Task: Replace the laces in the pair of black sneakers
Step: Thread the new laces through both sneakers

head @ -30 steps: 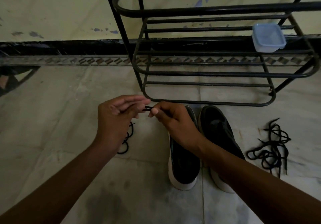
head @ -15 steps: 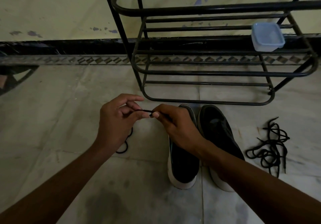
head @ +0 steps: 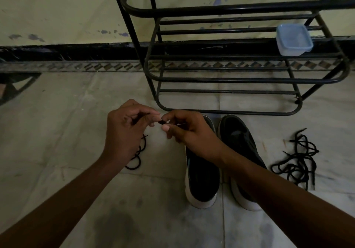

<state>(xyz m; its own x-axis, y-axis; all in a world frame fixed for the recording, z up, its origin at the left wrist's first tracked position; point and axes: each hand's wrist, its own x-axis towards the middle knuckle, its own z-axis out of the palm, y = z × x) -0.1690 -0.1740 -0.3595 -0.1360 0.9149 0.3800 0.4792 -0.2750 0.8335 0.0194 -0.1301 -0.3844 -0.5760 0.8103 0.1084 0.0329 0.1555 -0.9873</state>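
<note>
Item 1. Pale tiled floor (head: pixel 57 132), carrying everything listed below.

Item 2. Black tubular metal shoe rack (head: pixel 230 79), standing against the wall just beyond the shoes.

Item 3. Pair of black sneakers with white soles, lying side by side, toes towards the rack. The left-hand sneaker (head: pixel 201 180) is partly hidden under the right wrist. The right-hand sneaker (head: pixel 240 142) is sitting just beside it. Neither seems to be carrying a lace.

Item 4. Left hand (head: pixel 124 130) and right hand (head: pixel 190 132), hovering ahead of the shoes with fingers curled. Each is pinching the same lace between thumb and fingertips.

Item 5. Loose tangle of black laces (head: pixel 295 161), lying on the floor well right of the shoes.

Item 6. Translucent blue plastic lidded box (head: pixel 294 40), resting on a rack shelf.

Item 7. Thin black cord lace (head: pixel 160 121), running roughly left to right between the two pinches. Its tail is hanging under the left hand to the floor. The shoes are lying below and right of this tip, so the right hand is the nearer one for threading.

Change: compared with half a second ago, the visible stretch of lace is looking shorter and the fingertips are almost meeting. Shoes, tangle and box are lying unmoved.
</note>
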